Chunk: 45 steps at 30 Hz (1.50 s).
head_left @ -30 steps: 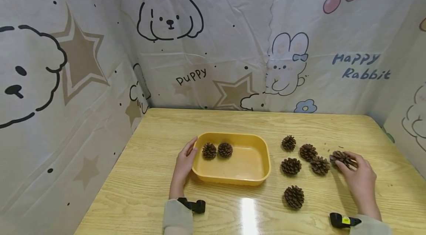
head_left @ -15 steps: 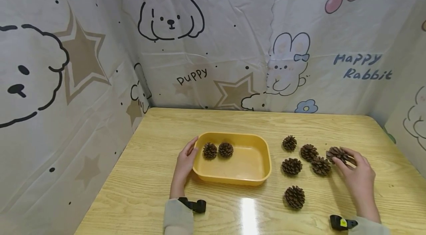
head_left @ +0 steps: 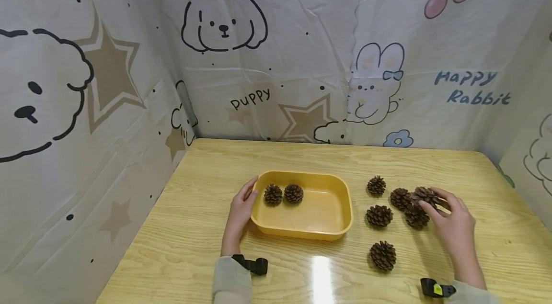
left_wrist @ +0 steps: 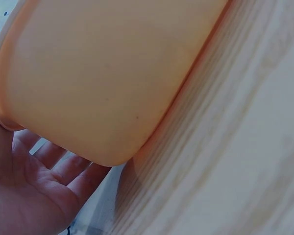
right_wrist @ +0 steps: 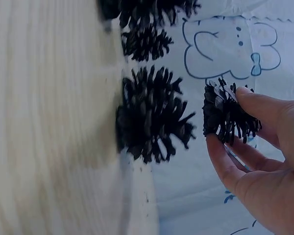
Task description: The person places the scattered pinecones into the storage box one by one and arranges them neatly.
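My right hand (head_left: 453, 220) pinches a pine cone (head_left: 424, 196) between thumb and fingers. In the right wrist view this pine cone (right_wrist: 225, 112) shows apart from a larger-looking pine cone (right_wrist: 154, 115) beside it. From the head, it overlaps two pine cones lying on the table, one at left (head_left: 399, 198) and one below (head_left: 417, 218). My left hand (head_left: 241, 206) holds the left end of a yellow plastic tray (head_left: 319, 236), thumb at the rim. In the left wrist view its fingers lie against the tray wall (left_wrist: 108, 88), fingertips hidden. Two pine cones (head_left: 283, 194) sit inside the tray's left part.
Right of the tray lie further pine cones: a small one (head_left: 376, 185) at the back, another (head_left: 379, 216) in the middle, and one (head_left: 383, 256) nearer the front. A patterned cloth (head_left: 302, 55) hangs behind the wooden table (head_left: 181, 227).
My right hand has lifted the pine cone and carried it left, now over the neighbouring cones. The left hand and tray stay in place.
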### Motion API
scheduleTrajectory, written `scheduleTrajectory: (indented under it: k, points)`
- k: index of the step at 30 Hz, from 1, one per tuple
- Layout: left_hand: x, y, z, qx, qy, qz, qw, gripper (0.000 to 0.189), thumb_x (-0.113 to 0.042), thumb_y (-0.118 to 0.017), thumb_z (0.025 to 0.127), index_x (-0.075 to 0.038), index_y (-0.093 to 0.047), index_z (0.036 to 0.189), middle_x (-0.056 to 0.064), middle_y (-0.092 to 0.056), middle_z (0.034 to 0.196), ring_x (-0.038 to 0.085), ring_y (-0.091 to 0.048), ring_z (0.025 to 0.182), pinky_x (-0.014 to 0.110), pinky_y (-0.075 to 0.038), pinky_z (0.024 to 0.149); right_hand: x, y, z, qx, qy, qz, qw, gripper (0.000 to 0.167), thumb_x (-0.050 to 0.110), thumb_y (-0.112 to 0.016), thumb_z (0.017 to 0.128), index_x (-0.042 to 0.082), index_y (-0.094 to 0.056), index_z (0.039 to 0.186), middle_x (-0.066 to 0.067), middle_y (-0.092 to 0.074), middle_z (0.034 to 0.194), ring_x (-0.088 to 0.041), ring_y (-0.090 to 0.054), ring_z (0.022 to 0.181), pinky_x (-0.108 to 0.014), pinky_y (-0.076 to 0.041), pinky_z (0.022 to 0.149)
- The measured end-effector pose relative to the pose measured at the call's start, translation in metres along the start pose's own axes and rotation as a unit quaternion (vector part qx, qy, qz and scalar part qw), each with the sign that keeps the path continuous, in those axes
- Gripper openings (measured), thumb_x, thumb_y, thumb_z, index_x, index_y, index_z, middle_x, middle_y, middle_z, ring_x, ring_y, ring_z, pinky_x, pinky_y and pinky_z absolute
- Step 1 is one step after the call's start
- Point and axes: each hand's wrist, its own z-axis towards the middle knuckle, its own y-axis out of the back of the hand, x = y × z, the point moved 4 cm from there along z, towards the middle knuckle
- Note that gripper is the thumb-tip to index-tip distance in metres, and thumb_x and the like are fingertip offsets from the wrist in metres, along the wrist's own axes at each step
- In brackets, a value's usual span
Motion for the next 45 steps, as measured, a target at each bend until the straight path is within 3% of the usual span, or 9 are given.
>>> scheduleTrajectory:
  k: [14,15,18,21,22,25,27,37,45]
  points:
    - [0.001,0.001,0.001,-0.002,-0.002,-0.001,1.0,0.043,-0.02,-0.048,0.104,-0.018,-0.047,0.147,0.014,-0.041,0.154,0.033,-0.041,0.142,0.05,-0.042,0.113,0.043,-0.026,-0.005,0.027,0.066,0.027,0.9971,0.048,0.022,-0.066,0.094,0.0,-0.053,0.135,-0.027,-0.051,0.134,-0.048,-0.054,0.117,0.011,-0.033,0.07]
    - [-0.003,0.001,-0.002,-0.001,0.0,-0.003,1.0,0.043,-0.019,-0.048,0.103,-0.016,-0.047,0.147,0.015,-0.041,0.154,0.034,-0.041,0.142,0.05,-0.041,0.113,0.046,-0.028,-0.005,0.029,0.069,0.026,0.9969,0.048,0.022,-0.066,0.094,0.001,-0.054,0.135,-0.026,-0.051,0.133,-0.036,-0.06,0.114,0.011,-0.034,0.071]
    - [-0.008,0.001,-0.005,0.002,-0.002,-0.007,1.0,0.044,-0.017,-0.048,0.103,-0.013,-0.046,0.147,0.017,-0.041,0.154,0.036,-0.042,0.141,0.051,-0.041,0.112,0.054,-0.035,-0.007,0.041,0.078,0.029,0.9957,0.048,0.024,-0.066,0.094,0.002,-0.054,0.135,-0.024,-0.053,0.13,-0.033,-0.061,0.113,0.008,-0.04,0.074]
    - [-0.008,0.001,-0.004,0.003,0.0,-0.008,1.0,0.044,-0.017,-0.048,0.103,-0.013,-0.046,0.147,0.017,-0.041,0.154,0.036,-0.042,0.141,0.051,-0.042,0.112,0.064,-0.043,-0.008,0.05,0.089,0.027,0.9944,0.047,0.025,-0.066,0.094,0.004,-0.054,0.134,-0.022,-0.054,0.127,-0.03,-0.062,0.111,-0.012,-0.055,0.083]
    - [-0.003,0.001,-0.001,0.002,-0.001,-0.008,1.0,0.044,-0.018,-0.048,0.104,-0.015,-0.046,0.147,0.016,-0.041,0.154,0.035,-0.042,0.141,0.05,-0.042,0.113,0.068,-0.046,-0.009,0.054,0.094,0.027,0.9938,0.047,0.025,-0.066,0.094,0.004,-0.054,0.135,-0.022,-0.054,0.127,-0.042,-0.059,0.114,-0.022,-0.057,0.086]
    - [0.001,0.0,0.002,-0.001,0.001,-0.008,1.0,0.043,-0.02,-0.048,0.103,-0.019,-0.047,0.147,0.013,-0.041,0.154,0.033,-0.042,0.141,0.049,-0.041,0.113,0.078,-0.053,-0.01,0.06,0.105,0.025,0.9923,0.047,0.025,-0.066,0.094,0.005,-0.054,0.135,-0.021,-0.054,0.128,-0.042,-0.059,0.115,-0.042,-0.054,0.091]
    - [0.001,-0.001,0.002,-0.001,0.0,-0.008,1.0,0.043,-0.02,-0.048,0.104,-0.019,-0.048,0.146,0.012,-0.041,0.155,0.032,-0.041,0.142,0.049,-0.041,0.113,0.083,-0.058,-0.011,0.064,0.112,0.025,0.9914,0.046,0.025,-0.066,0.094,0.006,-0.055,0.135,-0.02,-0.055,0.128,-0.042,-0.058,0.117,-0.047,-0.053,0.092]
    - [-0.002,-0.001,0.001,0.0,-0.004,-0.018,0.9998,0.044,-0.019,-0.049,0.103,-0.016,-0.047,0.147,0.014,-0.041,0.155,0.032,-0.041,0.142,0.048,-0.04,0.114,0.105,-0.082,-0.013,0.102,0.123,0.048,0.986,0.045,0.016,-0.069,0.092,0.006,-0.056,0.133,-0.019,-0.055,0.129,-0.039,-0.055,0.122,-0.046,-0.055,0.094]
    - [-0.029,0.002,-0.013,0.012,0.006,-0.024,0.9996,0.044,-0.012,-0.048,0.102,-0.007,-0.046,0.146,0.019,-0.041,0.153,0.037,-0.043,0.14,0.05,-0.041,0.112,0.12,-0.102,-0.016,0.141,0.12,0.078,0.9796,0.044,0.008,-0.069,0.09,0.002,-0.056,0.131,-0.022,-0.053,0.131,-0.04,-0.056,0.122,-0.046,-0.055,0.095]
